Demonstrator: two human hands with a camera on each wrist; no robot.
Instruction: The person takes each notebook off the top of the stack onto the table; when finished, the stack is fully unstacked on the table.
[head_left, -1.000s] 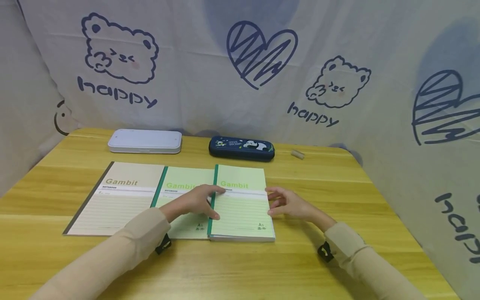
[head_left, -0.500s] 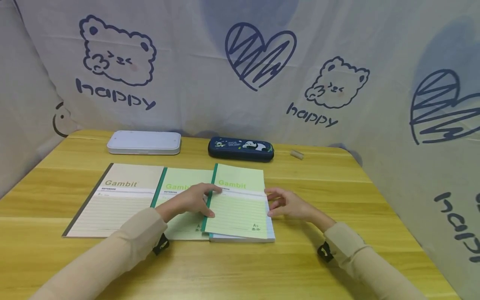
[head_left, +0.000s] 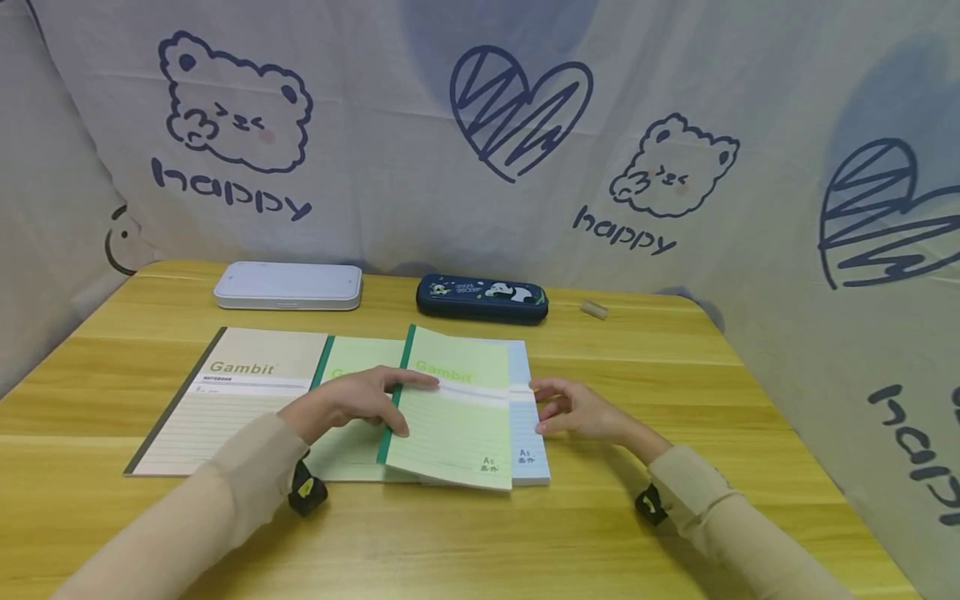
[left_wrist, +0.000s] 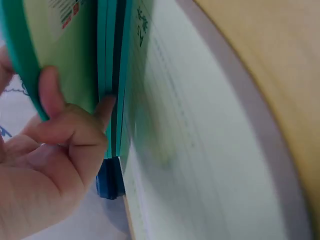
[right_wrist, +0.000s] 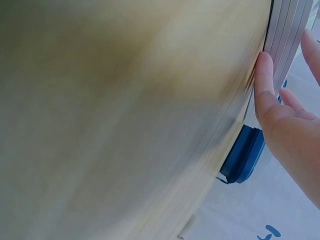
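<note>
Head view first: we've got the left hand (head_left: 358, 397) pinching a green notebook (head_left: 461, 433) by its spine (head_left: 406, 354), tilted over a blue notebook (head_left: 527, 429) and partly hiding it. That hand also blocks some of the other green notebook (head_left: 348, 458) on the surface (head_left: 480, 550). The right hand (head_left: 577, 410) rests its loosely bent fingers on the right edge.

Left wrist: we see fingers round the spine, the barcode label (left_wrist: 69, 11) cropped up top.

Right wrist: fingertips touch a stack (right_wrist: 287, 45)'s page edges; the hand runs out of frame.
</note>
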